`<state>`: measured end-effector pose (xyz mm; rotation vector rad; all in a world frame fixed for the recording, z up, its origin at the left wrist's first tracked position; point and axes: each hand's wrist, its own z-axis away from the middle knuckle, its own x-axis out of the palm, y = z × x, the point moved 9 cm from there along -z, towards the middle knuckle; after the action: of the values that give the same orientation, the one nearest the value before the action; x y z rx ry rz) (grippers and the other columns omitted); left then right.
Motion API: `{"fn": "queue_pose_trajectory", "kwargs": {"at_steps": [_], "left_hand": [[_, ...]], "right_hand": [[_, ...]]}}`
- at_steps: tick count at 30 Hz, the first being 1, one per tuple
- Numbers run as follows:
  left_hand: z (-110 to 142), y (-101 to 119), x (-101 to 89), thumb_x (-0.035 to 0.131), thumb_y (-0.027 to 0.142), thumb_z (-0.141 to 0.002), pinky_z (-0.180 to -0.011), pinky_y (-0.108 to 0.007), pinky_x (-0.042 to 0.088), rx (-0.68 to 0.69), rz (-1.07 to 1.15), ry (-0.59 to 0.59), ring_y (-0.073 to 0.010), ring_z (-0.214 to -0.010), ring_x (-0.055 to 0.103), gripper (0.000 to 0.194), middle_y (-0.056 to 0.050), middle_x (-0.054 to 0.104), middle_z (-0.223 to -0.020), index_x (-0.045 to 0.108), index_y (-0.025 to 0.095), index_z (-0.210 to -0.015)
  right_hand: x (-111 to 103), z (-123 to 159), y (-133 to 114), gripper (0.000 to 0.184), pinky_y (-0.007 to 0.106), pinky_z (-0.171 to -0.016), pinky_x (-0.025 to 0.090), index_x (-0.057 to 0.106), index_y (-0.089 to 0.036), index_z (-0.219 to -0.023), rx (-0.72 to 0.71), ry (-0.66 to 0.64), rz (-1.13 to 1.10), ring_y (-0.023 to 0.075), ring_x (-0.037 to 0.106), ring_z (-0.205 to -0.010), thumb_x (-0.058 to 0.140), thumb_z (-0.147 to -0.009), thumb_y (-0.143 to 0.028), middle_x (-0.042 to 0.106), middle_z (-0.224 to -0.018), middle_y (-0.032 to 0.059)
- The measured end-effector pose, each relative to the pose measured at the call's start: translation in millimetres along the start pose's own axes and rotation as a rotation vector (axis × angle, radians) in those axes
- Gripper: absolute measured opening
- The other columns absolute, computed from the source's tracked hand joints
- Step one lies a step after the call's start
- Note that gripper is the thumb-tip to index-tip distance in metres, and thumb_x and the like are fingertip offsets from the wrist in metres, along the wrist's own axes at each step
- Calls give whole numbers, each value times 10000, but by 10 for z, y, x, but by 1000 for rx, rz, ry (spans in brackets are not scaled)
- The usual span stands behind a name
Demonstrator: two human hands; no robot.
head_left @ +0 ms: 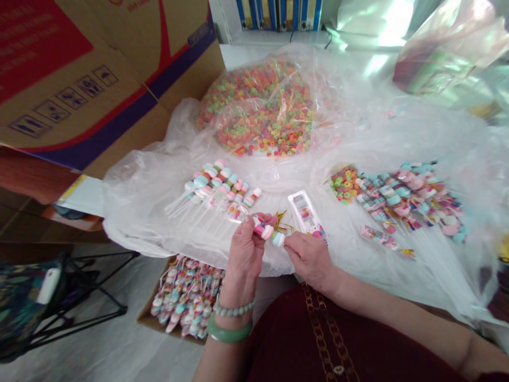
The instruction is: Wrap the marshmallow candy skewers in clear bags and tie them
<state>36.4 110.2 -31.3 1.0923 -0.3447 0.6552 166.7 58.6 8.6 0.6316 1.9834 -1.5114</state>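
Observation:
Between my two hands is a marshmallow candy skewer (273,235) in pink, white, yellow and blue, with a printed wrapper at its left end. My left hand (247,241) pinches it at that wrapped end. At the other end, the closed fingers of my right hand (310,260) grip the skewer; their tips are partly hidden. Gold twist ties (281,222) lie just behind the hands. A stack of printed clear bags (305,212) rests beyond my right hand. To the left, unwrapped candy skewers (214,183) lie in a pile with their white sticks toward me.
Wrapped skewers (413,199) are heaped at right beside loose ring candies (344,184) and white sticks (449,265). A big clear bag of ring candies (262,114) sits behind. A large carton (119,69) stands at left. A floor box (145,318) holds many skewers, near a folding chair (91,289).

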Motion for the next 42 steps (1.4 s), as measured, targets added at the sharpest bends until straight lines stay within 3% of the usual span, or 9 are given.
{"fn": "queue_pose_trajectory", "kwargs": {"at_steps": [4, 8, 14, 18, 24, 29, 34, 37, 42], "left_hand": [[-6, -125, -67, 510, 271, -925, -870, -331, 549, -133, 134, 121, -182, -861, 693, 263, -83, 701, -828, 656, 112, -774], [12, -117, -67, 477, 225, -938, -893, -332, 540, -78, 132, 135, -176, -861, 694, 256, -89, 699, -856, 656, 100, -806], [4, -86, -39, 571, 234, -888, -881, -337, 545, -25, 65, 35, -170, -804, 693, 200, -78, 706, -804, 670, 104, -773], [-12, -67, -54, 709, 309, -779, -783, -314, 565, -48, -32, -46, -188, -760, 694, 203, -70, 707, -768, 680, 109, -755], [45, -88, -63, 736, 347, -746, -784, -318, 549, -44, -87, -32, -188, -759, 689, 241, -65, 709, -787, 678, 113, -761], [88, -201, 7, 632, 376, -836, -829, -377, 542, -199, -35, -79, -216, -796, 692, 269, -96, 713, -843, 683, 115, -876], [52, -52, 21, 652, 231, -811, -896, -458, 512, -297, 84, -137, -274, -1004, 658, 256, -84, 702, -1065, 654, 188, -1063], [-8, 57, -14, 653, 227, -813, -903, -473, 508, -263, 107, -85, -258, -936, 672, 205, -63, 712, -925, 661, 176, -1012], [-65, -44, -71, 598, 177, -857, -887, -392, 526, -241, 132, 56, -187, -808, 678, 97, -29, 667, -735, 646, 154, -775]], "right_hand": [[4, 92, -257, 265, 300, -615, 301, 611, -162, -751, -272, 70, 324, 162, 492, -655, 412, -916, -103, 582, -687, 44], [77, 62, -173, 237, 297, -622, 304, 614, -165, -766, -238, 22, 297, 159, 494, -667, 432, -906, -105, 595, -701, 45], [260, -24, 341, 151, 243, -578, 320, 576, -176, -674, 343, -147, -471, 120, 473, -617, 536, -812, -224, 540, -629, -9], [491, 83, 521, 128, 211, -433, 176, 586, -156, -694, 758, -264, -1093, 63, 312, -445, 634, -678, -274, 436, -504, -60], [656, 187, 428, 159, 199, -384, 85, 592, -130, -696, 915, -432, -1306, 23, 227, -359, 682, -610, -229, 433, -437, -81], [709, 148, 160, 187, 174, -384, 128, 540, -150, -713, 860, -544, -1635, 17, 234, -365, 697, -644, -225, 426, -466, -91], [662, 132, 245, 182, 187, -386, 114, 600, -124, -763, 819, -546, -1478, 22, 242, -381, 693, -666, -247, 441, -495, -77], [621, 113, 300, 185, 199, -416, 156, 634, -133, -789, 755, -491, -1328, 42, 277, -423, 675, -666, -265, 433, -516, -73], [291, 15, 490, 75, 210, -507, 273, 636, -173, -681, 619, -100, -854, 80, 387, -551, 646, -620, -216, 485, -573, -52]]}}
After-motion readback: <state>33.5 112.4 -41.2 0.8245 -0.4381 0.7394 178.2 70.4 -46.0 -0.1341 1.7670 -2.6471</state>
